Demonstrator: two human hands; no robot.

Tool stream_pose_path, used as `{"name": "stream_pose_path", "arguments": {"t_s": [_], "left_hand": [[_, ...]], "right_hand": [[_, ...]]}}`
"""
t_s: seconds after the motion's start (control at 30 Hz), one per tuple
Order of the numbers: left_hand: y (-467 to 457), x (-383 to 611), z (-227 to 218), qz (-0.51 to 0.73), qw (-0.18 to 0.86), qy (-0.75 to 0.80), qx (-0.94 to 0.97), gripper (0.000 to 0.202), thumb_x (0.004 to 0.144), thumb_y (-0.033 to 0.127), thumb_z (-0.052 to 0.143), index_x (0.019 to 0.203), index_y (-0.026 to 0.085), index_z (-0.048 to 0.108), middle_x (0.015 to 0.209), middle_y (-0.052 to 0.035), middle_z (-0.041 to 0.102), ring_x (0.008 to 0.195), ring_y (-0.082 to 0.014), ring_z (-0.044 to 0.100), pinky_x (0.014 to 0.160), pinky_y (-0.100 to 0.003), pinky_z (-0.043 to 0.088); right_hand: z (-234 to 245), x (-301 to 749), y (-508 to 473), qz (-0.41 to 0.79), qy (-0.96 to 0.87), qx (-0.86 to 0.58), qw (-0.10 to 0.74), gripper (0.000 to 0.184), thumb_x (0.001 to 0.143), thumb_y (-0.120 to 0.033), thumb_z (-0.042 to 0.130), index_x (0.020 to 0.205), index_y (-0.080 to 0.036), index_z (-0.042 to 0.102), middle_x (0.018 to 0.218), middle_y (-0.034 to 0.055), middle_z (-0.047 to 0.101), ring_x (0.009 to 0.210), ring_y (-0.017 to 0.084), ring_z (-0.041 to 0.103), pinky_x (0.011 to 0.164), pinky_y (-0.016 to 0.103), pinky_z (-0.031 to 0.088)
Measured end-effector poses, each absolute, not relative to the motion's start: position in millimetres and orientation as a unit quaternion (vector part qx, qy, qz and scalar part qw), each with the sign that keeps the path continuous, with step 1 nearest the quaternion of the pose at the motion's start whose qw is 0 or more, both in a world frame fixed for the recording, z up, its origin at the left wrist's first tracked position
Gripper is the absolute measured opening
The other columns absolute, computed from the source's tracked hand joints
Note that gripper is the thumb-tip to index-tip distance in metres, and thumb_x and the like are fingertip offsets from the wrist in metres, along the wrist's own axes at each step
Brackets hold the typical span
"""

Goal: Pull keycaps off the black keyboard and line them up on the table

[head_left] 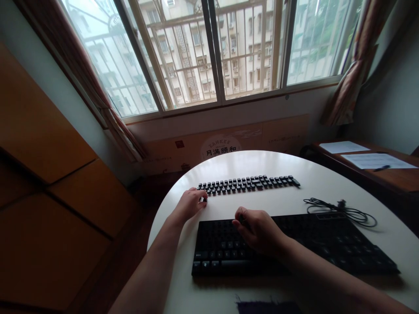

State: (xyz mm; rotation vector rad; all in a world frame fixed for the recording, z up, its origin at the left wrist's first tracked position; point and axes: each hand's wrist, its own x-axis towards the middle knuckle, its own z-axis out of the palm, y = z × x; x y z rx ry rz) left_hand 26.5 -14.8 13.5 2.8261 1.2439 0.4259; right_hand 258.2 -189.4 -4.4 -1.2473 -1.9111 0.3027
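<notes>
My left hand (189, 205) is at the left end of the rows of loose black keycaps (242, 185) on the table. Its thumb and fingers pinch one black keycap (204, 199). Over the upper part of a black keyboard (242, 267), my right hand (260, 229) is closed around something small and dark that I cannot make out. Several keycaps sit on the keyboard's lower left rows, while its upper left rows look bare of them. My right hand and forearm hide the middle of the keyboard.
A coiled black cable (343, 211) lies behind the keyboard's right side on the round white table (176, 279). Dark frayed cloth (268, 307) is at the near edge. To the right, a wooden desk (386, 178) holds papers (376, 160) and a pen (382, 168).
</notes>
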Motion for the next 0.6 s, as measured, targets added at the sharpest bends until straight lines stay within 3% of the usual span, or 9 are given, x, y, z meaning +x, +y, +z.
{"name": "stream_pose_path", "arguments": {"t_s": [0.23,0.6], "left_hand": [[-11.9,21.7,12.3,0.153,0.014,0.390,0.908,0.014,0.079,0.021,0.067,0.091,0.024,0.074,0.082,-0.0045,0.068,0.082,-0.0234,0.063,0.076,-0.033,0.049],[-1.1,20.8,3.0,0.171,-0.039,0.380,0.908,0.011,0.078,0.019,0.070,0.088,0.024,0.075,0.096,-0.0056,0.071,0.092,-0.0264,0.059,0.083,-0.038,0.047]], "right_hand": [[-4.2,257.8,-189.2,0.121,-0.760,-0.495,0.404,0.016,0.095,-0.032,0.052,0.087,-0.020,0.058,0.059,-0.0038,0.055,0.049,0.011,0.046,0.055,0.023,0.033],[-5.3,257.7,-188.5,0.115,-0.759,-0.502,0.398,0.017,0.094,-0.033,0.053,0.084,-0.020,0.057,0.059,-0.0037,0.055,0.049,0.011,0.046,0.055,0.023,0.031]]}}
